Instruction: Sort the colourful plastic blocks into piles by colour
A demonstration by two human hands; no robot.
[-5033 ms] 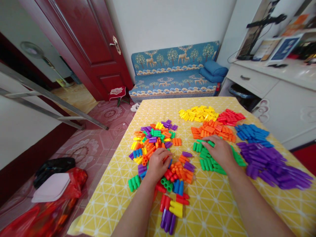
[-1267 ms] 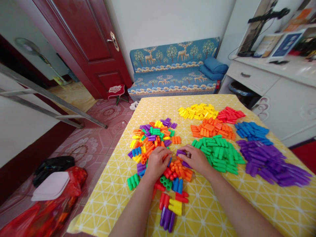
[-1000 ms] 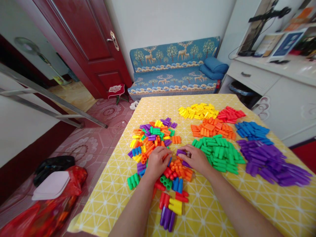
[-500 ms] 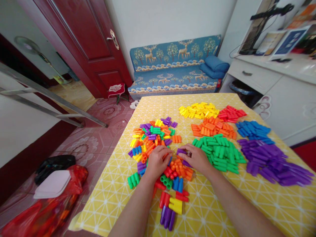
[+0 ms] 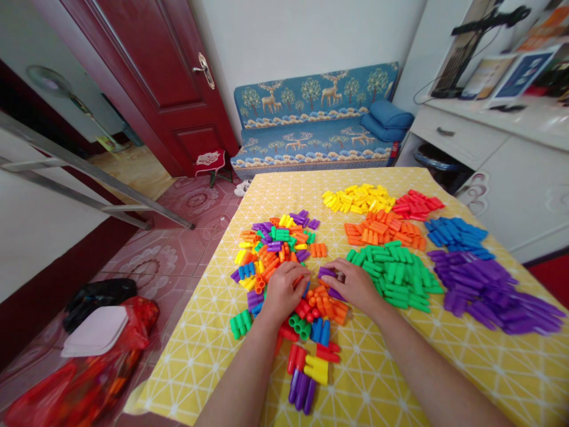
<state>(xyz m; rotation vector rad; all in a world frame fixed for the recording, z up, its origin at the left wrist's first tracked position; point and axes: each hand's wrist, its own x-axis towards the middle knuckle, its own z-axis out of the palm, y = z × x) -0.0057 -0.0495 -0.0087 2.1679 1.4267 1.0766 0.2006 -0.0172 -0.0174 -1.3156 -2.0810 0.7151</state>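
Note:
My left hand (image 5: 285, 289) rests over the mixed heap of coloured plastic pieces (image 5: 271, 255), its fingers curled together; what they hold, if anything, is hidden. Close to its right, my right hand (image 5: 351, 283) has its thumb and fingers bent round a purple piece (image 5: 328, 273) at the heap's right edge. Orange pieces (image 5: 326, 303) lie just below the fingertips. Single-colour piles lie on the right: green (image 5: 395, 276), orange (image 5: 384, 228), yellow (image 5: 359, 198), red (image 5: 416, 204), blue (image 5: 457, 236) and purple (image 5: 489, 290).
A yellow patterned cloth (image 5: 178, 379) covers the table. Behind it stands a blue sofa (image 5: 311, 142), with a small red stool (image 5: 210, 160) beside it. Plastic bags (image 5: 84, 379) lie on the floor at left. A white cabinet (image 5: 502, 166) stands at right.

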